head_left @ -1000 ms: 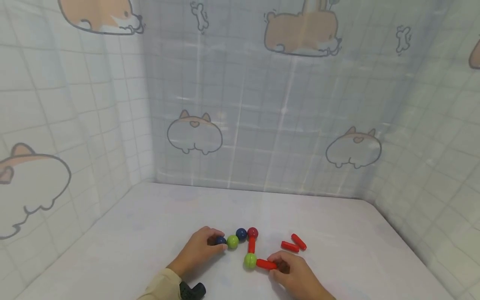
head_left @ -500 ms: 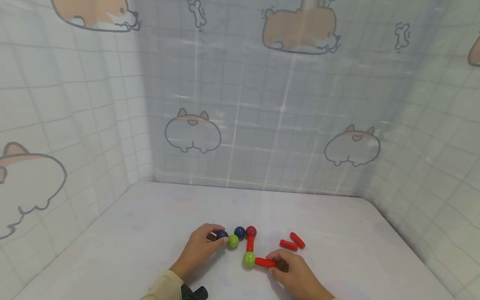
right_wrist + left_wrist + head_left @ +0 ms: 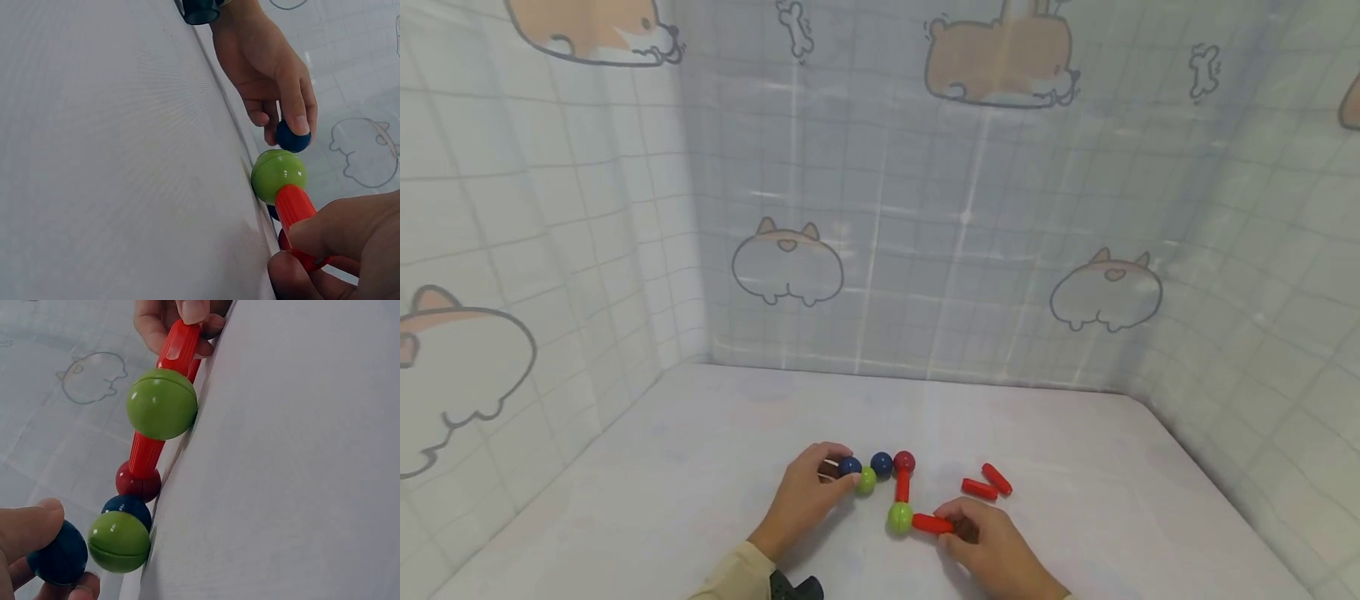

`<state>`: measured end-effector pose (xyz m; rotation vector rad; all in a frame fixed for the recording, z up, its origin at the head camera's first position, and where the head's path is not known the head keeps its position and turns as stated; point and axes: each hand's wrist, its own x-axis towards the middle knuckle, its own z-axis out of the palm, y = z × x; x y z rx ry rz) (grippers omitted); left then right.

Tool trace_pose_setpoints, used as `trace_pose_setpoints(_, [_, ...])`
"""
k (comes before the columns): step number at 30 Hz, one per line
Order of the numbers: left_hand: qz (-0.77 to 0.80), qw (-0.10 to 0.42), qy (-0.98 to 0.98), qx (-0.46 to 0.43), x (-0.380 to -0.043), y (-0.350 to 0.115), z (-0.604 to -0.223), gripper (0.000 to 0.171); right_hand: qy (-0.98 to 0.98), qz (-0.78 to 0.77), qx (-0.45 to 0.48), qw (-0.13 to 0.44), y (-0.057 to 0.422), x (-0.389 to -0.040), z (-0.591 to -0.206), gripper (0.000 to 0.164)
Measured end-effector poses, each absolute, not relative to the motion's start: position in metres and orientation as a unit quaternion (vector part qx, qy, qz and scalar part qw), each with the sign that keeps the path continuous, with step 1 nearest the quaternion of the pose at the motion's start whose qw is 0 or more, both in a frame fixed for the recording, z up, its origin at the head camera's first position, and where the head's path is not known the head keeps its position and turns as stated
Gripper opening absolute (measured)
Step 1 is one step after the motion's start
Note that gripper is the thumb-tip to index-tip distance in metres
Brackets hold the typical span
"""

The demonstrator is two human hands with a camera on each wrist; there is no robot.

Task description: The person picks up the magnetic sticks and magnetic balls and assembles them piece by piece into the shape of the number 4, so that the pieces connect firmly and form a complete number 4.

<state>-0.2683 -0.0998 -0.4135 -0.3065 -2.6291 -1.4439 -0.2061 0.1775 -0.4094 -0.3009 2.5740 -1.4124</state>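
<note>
Between thumb and fingers, my left hand [image 3: 801,500] pinches a dark blue ball [image 3: 850,467], raised in the left wrist view and close beside a green ball [image 3: 119,542]. A second blue ball [image 3: 882,464] and a dark red ball [image 3: 905,461] sit side by side just right of that green one. From the dark red ball a red rod [image 3: 902,487] runs toward me to another green ball [image 3: 900,518]. My right hand [image 3: 992,546] grips the far end of a second red rod [image 3: 931,523], whose other end meets this nearer green ball.
Two loose red rods [image 3: 980,490] lie on the white table [image 3: 1075,450] beyond my right hand. A patterned curtain [image 3: 925,208] with cartoon dogs rises behind the table and along both sides. A black device [image 3: 797,588] is strapped at my left wrist.
My left hand has lifted the blue ball slightly up and to the right, so it now overlaps the far green ball's edge in the head view. My right hand stays on its rod.
</note>
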Motion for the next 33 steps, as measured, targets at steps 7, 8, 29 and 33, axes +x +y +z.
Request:
trace_pose_setpoints(7, [-0.510,0.051,-0.854,-0.092,-0.268,-0.096,-0.411,0.039,0.868,-0.476,-0.102,0.098,0.180,-0.208,-0.410,0.027])
trace_pose_setpoints(8, [-0.514,0.052,-0.851,-0.090,-0.268,-0.095,-0.410,0.040,0.869,-0.475,-0.102,0.097,0.180,-0.208,-0.410,0.027])
trace_pose_setpoints(29, [-0.587,0.030,-0.806,-0.071,-0.262,-0.081,-0.400,0.038,0.874,-0.468,-0.095,0.087,0.178,-0.208,-0.409,0.031])
trace_pose_setpoints(33, [-0.590,0.017,-0.805,-0.060,-0.260,-0.080,-0.400,0.039,0.875,-0.466,-0.096,0.087,0.179,-0.207,-0.410,0.033])
